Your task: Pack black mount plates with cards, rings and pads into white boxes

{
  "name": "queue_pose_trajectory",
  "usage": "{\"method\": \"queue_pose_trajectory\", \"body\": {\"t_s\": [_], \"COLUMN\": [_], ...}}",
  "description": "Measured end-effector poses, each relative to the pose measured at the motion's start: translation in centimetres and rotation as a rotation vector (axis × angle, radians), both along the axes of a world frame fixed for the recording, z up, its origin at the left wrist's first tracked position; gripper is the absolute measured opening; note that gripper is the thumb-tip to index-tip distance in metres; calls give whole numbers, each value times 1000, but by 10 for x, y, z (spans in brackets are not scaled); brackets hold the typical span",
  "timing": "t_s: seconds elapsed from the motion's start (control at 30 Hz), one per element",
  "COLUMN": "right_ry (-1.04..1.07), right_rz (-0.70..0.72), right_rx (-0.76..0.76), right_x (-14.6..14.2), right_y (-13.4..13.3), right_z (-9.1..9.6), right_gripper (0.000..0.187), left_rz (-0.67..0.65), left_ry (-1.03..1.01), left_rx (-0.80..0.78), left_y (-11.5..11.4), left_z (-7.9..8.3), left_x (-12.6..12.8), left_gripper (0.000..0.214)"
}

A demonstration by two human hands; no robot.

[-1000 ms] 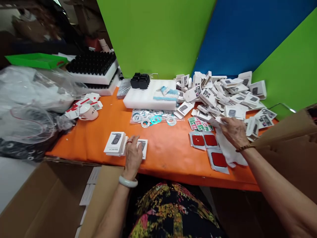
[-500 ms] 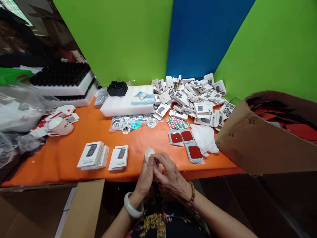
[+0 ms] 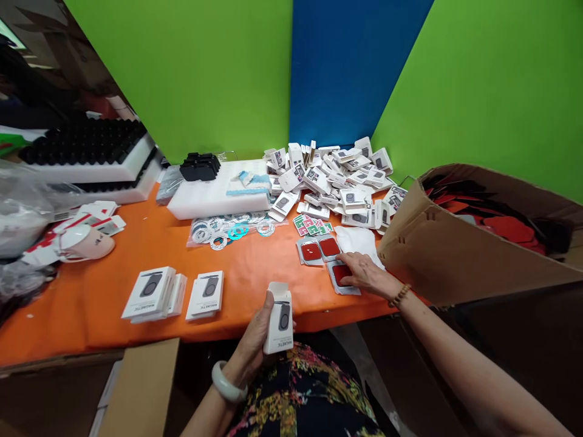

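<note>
My left hand [image 3: 252, 337] grips a small white retail box [image 3: 279, 325] printed with a round dark device and the word MAGNETIC. The box stands nearly upright near the table's front edge, its top flap raised. Out to the right, my right hand [image 3: 367, 273] reaches over the lowest of three red square pads in grey wrappers [image 3: 337, 276]. Its fingertips rest on or just above that pad, stretched and slightly bent. The other two red pads [image 3: 311, 251] lie just behind it, next to a white cloth [image 3: 357, 240].
Finished-looking white boxes [image 3: 150, 291] stand in two stacks at left. A heap of similar boxes [image 3: 337, 176] lies against the wall. Ring stickers [image 3: 218, 243] and a foam block [image 3: 204, 203] sit mid-table. A tall carton [image 3: 455, 249] borders the right; a cup [image 3: 84, 243] is at left.
My right hand has left the box and moved right to the red pads. The box, held in my left hand, now shows its printed front. The view has shifted slightly right.
</note>
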State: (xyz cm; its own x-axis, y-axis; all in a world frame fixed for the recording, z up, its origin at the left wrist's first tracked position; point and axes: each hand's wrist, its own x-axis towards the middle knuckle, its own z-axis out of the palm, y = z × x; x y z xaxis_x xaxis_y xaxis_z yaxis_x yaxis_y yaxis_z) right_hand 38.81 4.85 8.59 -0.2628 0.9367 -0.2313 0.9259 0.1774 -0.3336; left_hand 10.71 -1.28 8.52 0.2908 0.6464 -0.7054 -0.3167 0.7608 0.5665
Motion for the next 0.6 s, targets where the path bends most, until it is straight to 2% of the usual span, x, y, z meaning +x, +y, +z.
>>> {"method": "queue_pose_trajectory", "body": {"t_s": [0.13,0.27,0.4,0.5,0.6], "right_ry": [-20,-9,38,229,537], "right_rz": [4,9,25,-24,-113], "right_rx": [-67,-90,14,38,-80], "right_x": [-5,-7,-9,-13,-23], "right_y": [11,15,9,-1,-9], "right_z": [6,4,2,3,8], "right_gripper": [41,42,34,24,18], "left_rz": [-14,-23,-22,-13,-22], "left_ry": [-16,-29,-73,-128,-212], "left_rx": [11,10,-1,-49,-64], "left_y": [-1,-1,0,0,0], "left_z": [-3,-7,-8,-9,-13], "left_x": [3,2,2,0,-4], "left_gripper": [55,55,55,59,71]}}
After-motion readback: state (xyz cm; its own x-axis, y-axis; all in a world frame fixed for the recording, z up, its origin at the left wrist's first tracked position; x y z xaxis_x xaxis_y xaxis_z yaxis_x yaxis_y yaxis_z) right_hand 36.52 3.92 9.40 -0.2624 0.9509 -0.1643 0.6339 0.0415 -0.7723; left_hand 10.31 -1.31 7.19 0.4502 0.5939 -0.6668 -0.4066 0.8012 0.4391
